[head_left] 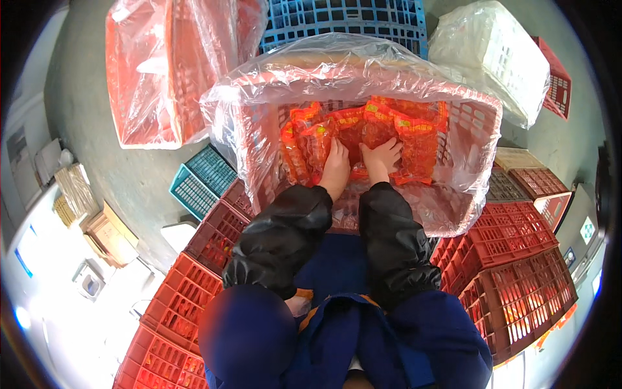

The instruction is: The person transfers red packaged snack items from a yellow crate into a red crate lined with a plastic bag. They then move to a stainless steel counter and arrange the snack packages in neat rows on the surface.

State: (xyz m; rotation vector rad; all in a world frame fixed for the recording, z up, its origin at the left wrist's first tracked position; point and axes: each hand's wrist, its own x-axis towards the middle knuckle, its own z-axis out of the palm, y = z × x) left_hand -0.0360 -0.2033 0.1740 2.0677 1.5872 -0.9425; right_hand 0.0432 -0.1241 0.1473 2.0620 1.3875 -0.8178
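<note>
Both of my hands reach down into a pink plastic crate (464, 114) lined with a clear plastic bag (252, 141). My left hand (336, 167) touches the red-orange sealed packets left of centre, beside one upright packet (318, 146); its fingertips are partly hidden among them. To its right, my right hand (382, 158) has its fingers spread against a middle packet (379, 129). Whether either hand grips a packet cannot be made out. Several packets stand or lean side by side, with another packet (418, 146) at the right of the row. They bear printed writing.
A bag-covered red crate (141, 92) stands at far left, a bag-covered white crate (510, 63) at far right. Behind is a blue plastic pallet (345, 19). Red crates (182, 291) and brown crates (529, 291) flank me. A teal crate (199, 189) sits on the left.
</note>
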